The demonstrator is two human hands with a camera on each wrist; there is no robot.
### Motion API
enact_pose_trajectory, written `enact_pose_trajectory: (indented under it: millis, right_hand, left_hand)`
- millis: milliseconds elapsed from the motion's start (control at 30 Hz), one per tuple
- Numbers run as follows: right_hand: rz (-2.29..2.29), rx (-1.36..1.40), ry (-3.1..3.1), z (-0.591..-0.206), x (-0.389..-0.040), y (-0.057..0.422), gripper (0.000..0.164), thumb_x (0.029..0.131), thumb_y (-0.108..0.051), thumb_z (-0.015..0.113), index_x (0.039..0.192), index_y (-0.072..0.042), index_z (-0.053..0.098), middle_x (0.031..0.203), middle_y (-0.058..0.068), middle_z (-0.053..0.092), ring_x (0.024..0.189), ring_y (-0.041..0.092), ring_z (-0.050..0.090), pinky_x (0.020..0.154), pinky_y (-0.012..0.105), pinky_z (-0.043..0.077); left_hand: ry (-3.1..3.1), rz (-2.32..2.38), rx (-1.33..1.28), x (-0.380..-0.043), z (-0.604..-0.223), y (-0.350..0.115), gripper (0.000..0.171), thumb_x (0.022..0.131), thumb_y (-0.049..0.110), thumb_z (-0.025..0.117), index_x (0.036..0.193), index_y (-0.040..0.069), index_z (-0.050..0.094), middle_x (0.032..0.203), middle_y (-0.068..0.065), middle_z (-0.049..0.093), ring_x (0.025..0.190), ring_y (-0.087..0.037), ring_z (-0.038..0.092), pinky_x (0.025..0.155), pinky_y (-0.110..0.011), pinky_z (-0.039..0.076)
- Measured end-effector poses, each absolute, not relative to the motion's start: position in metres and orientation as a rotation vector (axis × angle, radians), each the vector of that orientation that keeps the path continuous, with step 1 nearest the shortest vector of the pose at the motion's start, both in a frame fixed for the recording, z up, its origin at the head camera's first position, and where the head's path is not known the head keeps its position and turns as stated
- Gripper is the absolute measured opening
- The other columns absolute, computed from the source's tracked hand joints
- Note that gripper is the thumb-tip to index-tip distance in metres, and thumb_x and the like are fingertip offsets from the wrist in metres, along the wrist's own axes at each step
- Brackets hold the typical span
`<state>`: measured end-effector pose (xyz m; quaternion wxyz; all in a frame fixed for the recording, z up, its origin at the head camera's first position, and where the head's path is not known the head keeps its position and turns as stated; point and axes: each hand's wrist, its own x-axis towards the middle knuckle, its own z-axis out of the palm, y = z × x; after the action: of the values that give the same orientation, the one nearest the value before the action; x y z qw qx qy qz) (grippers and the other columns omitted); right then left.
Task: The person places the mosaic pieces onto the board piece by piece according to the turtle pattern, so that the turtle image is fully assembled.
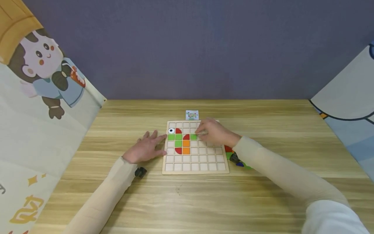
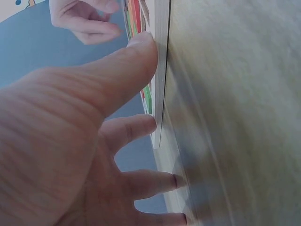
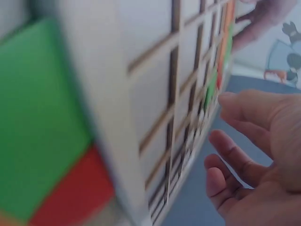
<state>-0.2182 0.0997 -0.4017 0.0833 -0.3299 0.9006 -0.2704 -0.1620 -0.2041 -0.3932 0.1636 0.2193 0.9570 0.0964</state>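
A wooden grid board [image 1: 195,173] lies on the table, with coloured tiles in its left part. They include a white eye tile [image 1: 171,130], green squares [image 1: 178,143], red quarter-round tiles [image 1: 178,150] and orange squares [image 1: 186,143]. My left hand [image 1: 144,149] has its fingers spread, with the thumb and index fingertip against the board's left edge. Over the upper middle of the grid is my right hand [image 1: 214,131], its fingertips right beside a green square tile [image 1: 193,137] set in a cell. Its loosely bent fingers [image 3: 235,155] show nothing between them in the right wrist view.
Behind the board lies a small card [image 1: 192,115] with a coloured picture. Loose green, red and blue pieces [image 1: 229,156] lie against the board's right side, partly under my right forearm. A dark blue wall [image 1: 204,58] rises behind the wooden table [image 1: 131,208].
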Motion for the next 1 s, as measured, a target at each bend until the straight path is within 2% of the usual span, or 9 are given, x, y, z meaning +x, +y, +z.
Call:
enact_pose_trajectory:
  millis: [433,667,800,900,1000]
  right_hand:
    - [-0.792,-0.857,2.771,-0.391,-0.213,0.188,0.016,0.086,-0.011,0.07,0.102,-0.009,0.073,0.102,0.001,0.061,0.097,0.022,0.053,0.085,0.045,0.046]
    - [-0.682,-0.874,2.846,-0.405,-0.208,0.222,0.009,0.079,-0.011,0.076,0.089,-0.011,0.075,0.089,0.0,0.065,0.085,0.022,0.056,0.092,0.048,0.038]
    - [-0.656,-0.804,2.849,-0.409,-0.202,0.229,0.01,0.079,-0.012,0.077,0.089,-0.014,0.076,0.088,-0.003,0.063,0.083,0.02,0.052,0.078,0.04,0.043]
    - [-0.669,-0.762,2.847,-0.411,-0.201,0.229,0.012,0.08,-0.01,0.076,0.091,-0.015,0.076,0.087,-0.003,0.061,0.083,0.02,0.049,0.07,0.036,0.042]
    - [-0.696,-0.772,2.839,-0.412,-0.202,0.228,0.014,0.081,-0.009,0.075,0.093,-0.015,0.076,0.087,-0.004,0.062,0.082,0.02,0.049,0.07,0.035,0.041]
  left_hand:
    - [2.736,0.253,0.625,-0.163,-0.39,-0.202,0.074,0.091,0.05,0.055,0.151,0.017,0.027,0.15,-0.029,0.014,0.131,-0.057,0.015,0.094,-0.072,0.023]
    - [2.73,0.265,0.609,-0.163,-0.389,-0.2,0.074,0.091,0.05,0.055,0.151,0.017,0.027,0.15,-0.028,0.013,0.131,-0.056,0.014,0.095,-0.072,0.023]
    - [2.728,0.271,0.608,-0.164,-0.389,-0.199,0.074,0.091,0.05,0.055,0.151,0.017,0.027,0.151,-0.028,0.013,0.131,-0.057,0.014,0.095,-0.072,0.022]
    - [2.729,0.276,0.609,-0.165,-0.39,-0.198,0.074,0.091,0.05,0.055,0.151,0.017,0.027,0.15,-0.029,0.013,0.131,-0.057,0.014,0.095,-0.072,0.022]
    - [2.728,0.282,0.605,-0.165,-0.391,-0.198,0.074,0.091,0.05,0.055,0.15,0.017,0.027,0.15,-0.029,0.013,0.131,-0.057,0.014,0.095,-0.072,0.021]
